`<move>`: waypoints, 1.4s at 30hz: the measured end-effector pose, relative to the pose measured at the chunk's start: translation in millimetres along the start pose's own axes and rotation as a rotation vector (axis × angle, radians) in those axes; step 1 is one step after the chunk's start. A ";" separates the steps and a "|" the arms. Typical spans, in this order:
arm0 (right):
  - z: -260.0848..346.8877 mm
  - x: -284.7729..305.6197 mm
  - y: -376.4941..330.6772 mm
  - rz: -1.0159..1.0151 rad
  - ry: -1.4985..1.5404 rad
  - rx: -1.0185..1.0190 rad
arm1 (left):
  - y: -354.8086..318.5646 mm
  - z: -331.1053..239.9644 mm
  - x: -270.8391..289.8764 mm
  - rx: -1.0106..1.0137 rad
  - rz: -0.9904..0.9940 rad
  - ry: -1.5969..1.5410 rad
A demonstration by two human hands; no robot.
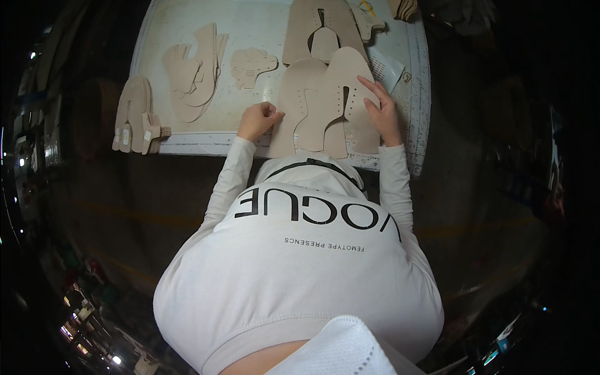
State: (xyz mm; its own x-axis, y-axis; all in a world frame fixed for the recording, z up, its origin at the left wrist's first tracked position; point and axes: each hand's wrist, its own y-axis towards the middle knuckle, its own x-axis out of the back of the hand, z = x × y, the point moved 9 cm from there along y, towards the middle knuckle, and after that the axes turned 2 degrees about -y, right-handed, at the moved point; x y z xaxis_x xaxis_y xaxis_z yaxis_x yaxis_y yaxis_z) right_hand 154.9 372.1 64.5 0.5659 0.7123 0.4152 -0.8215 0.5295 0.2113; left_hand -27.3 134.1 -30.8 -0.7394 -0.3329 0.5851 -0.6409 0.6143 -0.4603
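Beige shoe-upper pieces with punched eyelet holes lie overlapping in front of me. The top piece (345, 69) has a dark slot between its rows of holes, and its right side runs beside my right hand. Another flat upper piece (289, 103) lies partly beneath it on the left. My left hand (257, 121) is closed, its thumb and fingertips pinching at that lower piece's left edge. My right hand (383, 115) rests on the right side of the pieces, forefinger stretched out and thumb apart.
The pieces lie on a pale worktable (250, 28). At its left corner sits a stack of beige pieces (134, 109); loose cut pieces (194, 78) and a small holed piece (252, 64) lie inward. Another upper piece (300, 31) and a white sheet (386, 69) lie farther off.
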 end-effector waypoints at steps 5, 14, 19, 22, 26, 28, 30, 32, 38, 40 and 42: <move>76.6 65.4 -0.3 -0.101 0.132 0.117 | 4.7 -21.3 -5.0 -0.262 -0.094 -0.165; 134.9 83.0 -17.5 -0.151 0.344 0.162 | 0.5 -69.0 -51.8 -0.428 -0.058 -0.213; 131.0 45.4 -28.2 -0.093 0.486 0.086 | 15.4 -58.1 -28.8 -0.349 -0.085 -0.582; 78.7 35.1 -28.0 -0.088 0.582 -0.128 | 23.9 -26.8 -24.6 -0.097 0.084 -0.844; -38.6 20.7 -19.1 -0.138 0.231 -0.456 | 27.2 -10.5 -13.3 -0.059 0.092 -0.733; -80.1 12.7 -20.5 -0.216 0.061 -0.484 | 26.2 -10.5 -11.8 -0.083 0.058 -0.640; -104.5 6.7 -22.4 -0.271 -0.046 -0.516 | 19.5 -26.6 -8.7 -0.265 0.019 -0.518; -107.2 -3.1 -20.0 -0.236 -0.043 -0.481 | 9.8 -41.2 -10.4 -0.399 0.018 -0.387; -31.1 31.9 -19.7 -0.311 -0.525 -0.267 | -9.5 -73.3 -37.1 -0.570 0.097 -0.303; 4.4 65.5 -28.9 -0.523 -0.485 -0.129 | -8.7 -80.6 -46.0 -0.577 0.087 -0.244; 29.8 101.4 -34.0 -0.683 -0.384 -0.031 | -4.3 -87.3 -52.8 -0.567 0.082 -0.223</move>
State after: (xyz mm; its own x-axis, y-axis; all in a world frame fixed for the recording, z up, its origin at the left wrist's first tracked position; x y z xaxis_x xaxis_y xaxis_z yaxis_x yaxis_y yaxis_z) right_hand 238.2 412.6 125.9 0.8771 0.0183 0.4799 -0.2947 0.8095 0.5078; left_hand 32.5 211.4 -1.5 -0.8465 -0.3720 0.3809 -0.4154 0.9090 -0.0353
